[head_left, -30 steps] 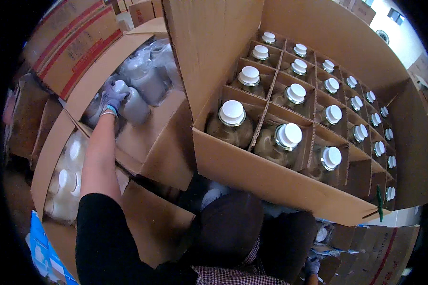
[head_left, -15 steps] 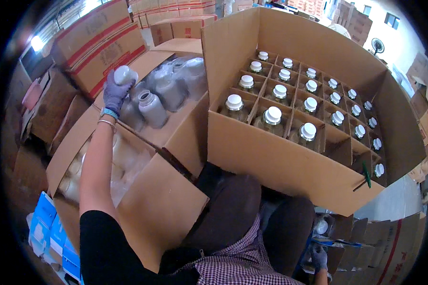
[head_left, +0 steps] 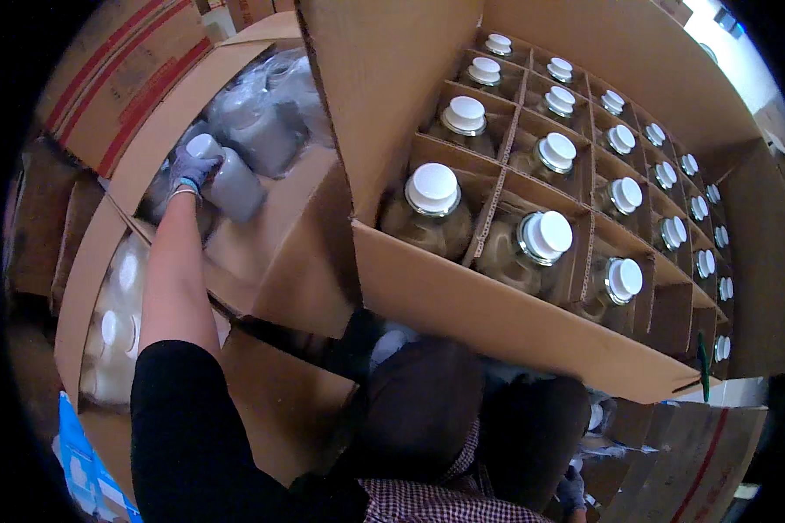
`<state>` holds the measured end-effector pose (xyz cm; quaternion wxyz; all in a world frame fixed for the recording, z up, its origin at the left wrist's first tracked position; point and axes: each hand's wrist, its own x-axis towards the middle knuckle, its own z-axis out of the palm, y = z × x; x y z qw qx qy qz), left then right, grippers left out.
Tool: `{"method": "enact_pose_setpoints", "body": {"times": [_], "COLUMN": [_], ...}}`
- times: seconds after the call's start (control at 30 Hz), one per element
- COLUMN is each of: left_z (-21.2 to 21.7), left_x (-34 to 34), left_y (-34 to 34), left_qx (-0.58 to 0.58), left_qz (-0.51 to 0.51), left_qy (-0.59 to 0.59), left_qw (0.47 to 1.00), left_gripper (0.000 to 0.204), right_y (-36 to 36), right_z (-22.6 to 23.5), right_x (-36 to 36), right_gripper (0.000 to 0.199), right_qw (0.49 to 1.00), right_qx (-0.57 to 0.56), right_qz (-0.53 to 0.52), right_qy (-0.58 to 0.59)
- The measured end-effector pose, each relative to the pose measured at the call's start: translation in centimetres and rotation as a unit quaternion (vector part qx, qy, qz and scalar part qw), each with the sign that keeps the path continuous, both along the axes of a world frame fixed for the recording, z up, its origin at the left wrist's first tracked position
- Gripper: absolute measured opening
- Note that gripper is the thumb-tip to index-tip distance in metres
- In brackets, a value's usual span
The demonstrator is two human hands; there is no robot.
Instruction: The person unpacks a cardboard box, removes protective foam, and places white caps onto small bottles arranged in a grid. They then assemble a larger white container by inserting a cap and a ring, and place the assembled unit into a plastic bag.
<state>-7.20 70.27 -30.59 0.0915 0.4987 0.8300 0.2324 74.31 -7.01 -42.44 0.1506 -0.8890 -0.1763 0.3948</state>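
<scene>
My left hand (head_left: 195,167), in a grey glove, is closed around a rounded white piece that looks like a bottle cap (head_left: 202,146). Its fingers are at the top of a tilted frosted bottle (head_left: 237,186), whose neck they hide. That bottle is in an open carton (head_left: 292,209), beside more bottles in clear plastic wrap (head_left: 253,122). Low at the right, my right hand (head_left: 572,490), gloved too, is partly hidden beside my leg, near a carton holding plastic-wrapped items (head_left: 595,449). I cannot make out what its fingers do.
A large divided carton (head_left: 497,301) of white-capped clear bottles (head_left: 545,237) stands at the right, a green strip (head_left: 705,366) on its front edge. Left of my forearm, another carton (head_left: 78,327) holds pale bottles (head_left: 113,375). Red-striped cartons (head_left: 126,78) are stacked at the far left.
My left hand has moved down and nearer with the white piece, to the frosted bottle's top. The bottle's open mouth showed before and is now covered. The view has shifted too.
</scene>
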Motion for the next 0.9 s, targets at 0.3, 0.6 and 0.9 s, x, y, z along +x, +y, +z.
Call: {"method": "enact_pose_setpoints", "body": {"times": [0.3, 0.6, 0.9], "left_z": [8.8, 13.1, 4.8], "left_x": [3.5, 1.6, 4.1], "left_y": [-6.8, -10.6, -6.3], "left_qx": [0.083, 0.095, -0.226], "left_qz": [0.008, -0.144, -0.239], "left_qy": [0.069, -0.090, 0.052], "left_qw": [0.994, 0.981, 0.943], "left_gripper": [0.101, 0.091, 0.120], "right_y": [8.5, 6.9, 1.9], "right_z": [2.0, 1.1, 1.8], "right_x": [-1.0, 0.4, -2.8], "right_gripper": [0.040, 0.043, 0.038], "right_qw": [0.989, 0.987, 0.997], "right_qx": [0.101, 0.066, 0.022], "right_qz": [0.110, 0.141, 0.065], "right_qy": [-0.008, -0.040, -0.017]}}
